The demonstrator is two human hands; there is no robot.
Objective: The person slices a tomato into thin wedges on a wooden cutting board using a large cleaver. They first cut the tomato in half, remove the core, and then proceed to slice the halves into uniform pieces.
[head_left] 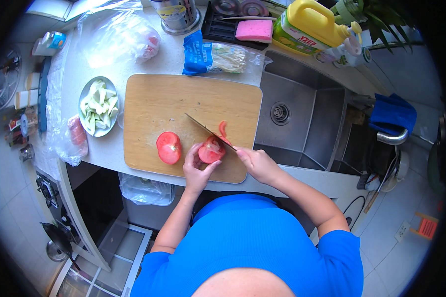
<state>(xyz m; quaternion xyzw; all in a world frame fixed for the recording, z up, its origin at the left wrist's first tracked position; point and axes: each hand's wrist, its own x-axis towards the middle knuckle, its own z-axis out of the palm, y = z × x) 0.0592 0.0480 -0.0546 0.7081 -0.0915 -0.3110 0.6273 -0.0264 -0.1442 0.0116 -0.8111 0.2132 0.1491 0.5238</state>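
My left hand [195, 168] is closed around a cut piece of tomato [210, 151] on the wooden cutting board [158, 104]. In my right hand [255, 163] is a kitchen knife [201, 124], its blade slanting across the far right side of that tomato. Thin red tomato slices [223, 128] lie just beyond the blade. Left of my left hand, a tomato half [169, 148] rests on the board by itself. The knife handle is mostly hidden in my right fist.
An oval plate of pale green vegetable pieces [99, 107] stands left of the board. Behind lie a blue-and-clear packet of thin white mushrooms [218, 57] and a plastic bag [119, 39]. To the right are a steel sink [287, 133], a pink sponge [254, 30] and a yellow jug [309, 27].
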